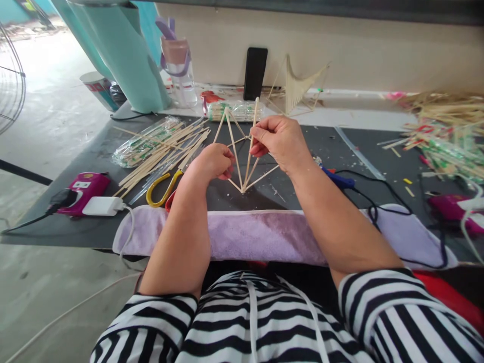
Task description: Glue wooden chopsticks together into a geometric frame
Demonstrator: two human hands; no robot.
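Is pinching stick [256,108] with right hand [282,141], reaching to stick frame [232,138] near front edge of table [96,146] with left hand [217,160], curled but unclearly clamped.

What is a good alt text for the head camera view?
A bare right hand pinches a thin, pale wooden stick of an angular frame, with the left hand at its side, over a dark grey table. A black rectangular phone stands behind.

Black-and-white striped short-sleeved top [276,322], two white drawstrings [252,317].
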